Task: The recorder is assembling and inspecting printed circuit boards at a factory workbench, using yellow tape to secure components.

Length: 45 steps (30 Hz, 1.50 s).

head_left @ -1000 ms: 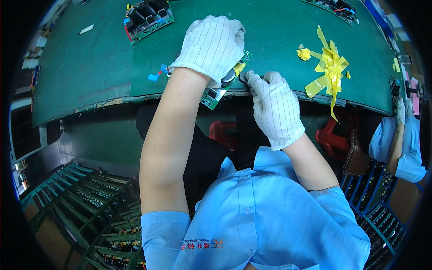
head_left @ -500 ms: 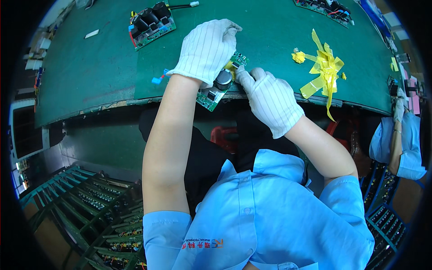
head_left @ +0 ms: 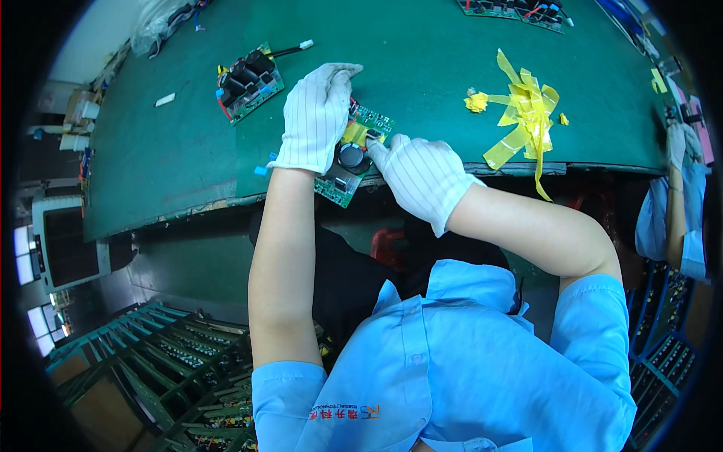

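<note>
Both my hands wear white striped gloves and work at a green circuit board (head_left: 331, 193) at the table's near edge. A round black component (head_left: 352, 157) and yellow tape (head_left: 353, 135) show on its upper side. My left hand (head_left: 315, 117) is closed around the board's left side, its fingertips mostly hidden. From the right, my right hand (head_left: 423, 177) has curled fingers, with thumb and fingertip at the board's right edge beside the tape. A blue connector (head_left: 261, 171) sticks out to the left below my left wrist.
Another board with large black capacitors (head_left: 251, 83) lies far left, near a small white piece (head_left: 165, 99). Yellow tape strips (head_left: 531, 113) lie to the right. More boards (head_left: 520, 10) sit at the back. Racks (head_left: 158, 354) stand below left; a co-worker's gloved hand (head_left: 681, 143) is far right.
The view has turned somewhat, shifting the whole scene. More of the board's far part and its yellow tape now shows between my hands. Both hands stay at the board.
</note>
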Available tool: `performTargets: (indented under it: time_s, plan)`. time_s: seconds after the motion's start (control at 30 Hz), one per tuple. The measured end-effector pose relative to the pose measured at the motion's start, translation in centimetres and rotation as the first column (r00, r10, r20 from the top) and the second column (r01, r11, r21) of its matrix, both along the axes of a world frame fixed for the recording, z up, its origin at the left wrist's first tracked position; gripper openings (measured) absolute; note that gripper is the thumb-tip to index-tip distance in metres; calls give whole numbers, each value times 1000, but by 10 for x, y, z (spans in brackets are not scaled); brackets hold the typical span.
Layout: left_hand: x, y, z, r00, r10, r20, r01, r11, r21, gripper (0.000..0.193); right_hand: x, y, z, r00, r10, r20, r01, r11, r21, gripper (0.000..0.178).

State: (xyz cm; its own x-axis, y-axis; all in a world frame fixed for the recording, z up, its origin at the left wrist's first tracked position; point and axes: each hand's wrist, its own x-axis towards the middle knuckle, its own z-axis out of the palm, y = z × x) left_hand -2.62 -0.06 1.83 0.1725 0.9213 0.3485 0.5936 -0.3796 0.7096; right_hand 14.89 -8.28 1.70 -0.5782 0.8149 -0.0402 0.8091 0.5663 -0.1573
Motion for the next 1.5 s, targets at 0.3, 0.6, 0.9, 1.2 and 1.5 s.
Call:
performTargets:
  time_s: [0.3,0.6,0.9,1.2,1.5]
  plan:
    - [10,-2,-5,955,164,-248,-115,973,199,21,11,12,10,988,-20,-155,-8,985,-174,40]
    - [6,3,-14,994,104,-45,-95,983,157,38,-3,34,37,989,55,-139,-67,994,-84,26]
    - [1,8,-20,906,-22,423,13,1000,25,49,-6,53,63,968,226,111,-185,937,-298,39]
    - [-6,9,-26,921,12,389,-42,997,68,50,20,27,85,968,247,37,-221,916,-336,40]
    - [-11,6,-12,717,27,696,-74,997,38,70,178,16,116,974,-184,-129,213,937,275,41]
